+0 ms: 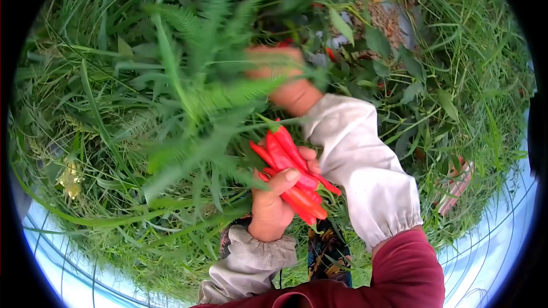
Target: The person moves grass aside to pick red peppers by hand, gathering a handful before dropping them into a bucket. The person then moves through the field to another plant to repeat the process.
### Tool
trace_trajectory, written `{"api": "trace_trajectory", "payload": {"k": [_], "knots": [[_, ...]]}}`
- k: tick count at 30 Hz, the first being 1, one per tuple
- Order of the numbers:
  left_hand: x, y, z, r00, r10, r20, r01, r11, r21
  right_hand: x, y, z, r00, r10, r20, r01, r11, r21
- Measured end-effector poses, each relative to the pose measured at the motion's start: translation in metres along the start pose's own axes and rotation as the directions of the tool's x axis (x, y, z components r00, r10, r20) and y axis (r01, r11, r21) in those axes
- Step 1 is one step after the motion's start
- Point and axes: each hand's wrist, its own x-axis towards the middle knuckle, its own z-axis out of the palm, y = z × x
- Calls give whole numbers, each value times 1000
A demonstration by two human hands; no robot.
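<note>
My left hand (268, 211) is closed around a bunch of several red chili peppers (292, 179), its thumb pressed across them. The peppers point in mixed directions, and a green stem shows at the top of the bunch. Farther forward, my right hand (279, 77) is smeared by motion among the leaves. Blurred green fern fronds and grass blades (214, 105) cross in front of it, and its fingers do not show clearly. A bit of red shows just beyond its knuckles.
Leafy plants (379, 43) with a few red spots among them grow ahead and to the right. Brown litter (388, 20) lies between them. Tall grass (85, 108) crowds the left side. A pinkish, flat-sided piece (455, 187) lies in the grass at right.
</note>
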Motion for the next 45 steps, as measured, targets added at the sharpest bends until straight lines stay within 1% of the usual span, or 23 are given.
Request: {"api": "trace_trajectory", "payload": {"k": [2,3,4,6,8,9,12,15,18,19,20,22,23,25,28,30,32,33,34,36,37,40,45], "knots": [[-3,-4,5,1000,21,16,-21,1000,-12,19,-48,-18,920,192,343,-123,970,-211],[-4,-7,3,999,52,-5,-52,998,-29,14,-42,-24,978,185,91,-203,947,248],[-4,-9,0,996,84,-27,-85,995,-48,16,-41,-41,980,181,82,-195,950,244],[-3,-13,-6,994,114,-7,-114,992,-59,15,-42,-88,895,444,-52,-445,873,-200],[-4,-15,-5,998,66,-9,-67,997,-46,-9,-31,-135,727,683,67,-685,728,12],[-7,-15,2,998,53,-30,-51,997,62,-15,-37,-151,729,682,65,-684,730,13],[-7,-23,16,1000,24,12,-26,982,189,-18,-80,-188,382,704,599,-895,120,430],[-11,-28,20,997,-81,-3,79,960,268,-30,-87,-182,558,624,547,-826,356,436],[-10,-32,15,995,-101,-19,103,951,293,-17,-74,-174,463,531,709,-884,327,333],[-10,-29,18,998,-59,-31,65,965,255,-16,-70,-164,571,454,684,-818,393,420],[-10,-25,19,999,-17,-46,26,976,218,-10,-68,-157,570,452,686,-818,390,422],[-6,-19,19,997,3,-78,12,983,185,6,-63,-143,306,420,855,-952,139,272],[-3,-18,15,999,36,-40,-33,997,70,3,-49,-122,372,409,833,-928,149,341],[0,-14,12,997,75,26,-73,995,-69,5,-23,-87,327,636,699,-942,157,298],[-4,1,16,991,-48,126,52,998,-28,2,22,-39,629,739,243,-772,555,309],[1,0,6,982,-43,184,66,990,-124,29,35,-31,792,611,0,-566,734,377],[5,0,-1,935,-3,353,99,962,-255,66,50,-40,929,329,-167,-291,932,216],[5,4,1,941,-22,338,107,966,-236,75,62,-40,940,313,-136,-309,950,49],[5,6,2,940,-19,341,107,965,-240,83,76,-42,949,298,-104,-310,943,-121],[6,10,4,961,-23,274,89,969,-231,87,111,-42,739,642,202,-515,733,-445],[6,12,5,961,-22,275,89,968,-236,90,119,-44,692,684,230,-485,677,-553],[6,17,10,978,-52,200,100,966,-237,97,132,-40,596,747,293,-500,631,-593],[7,21,7,979,-51,195,103,958,-266,98,147,-23,683,663,307,-498,730,-469]]}}
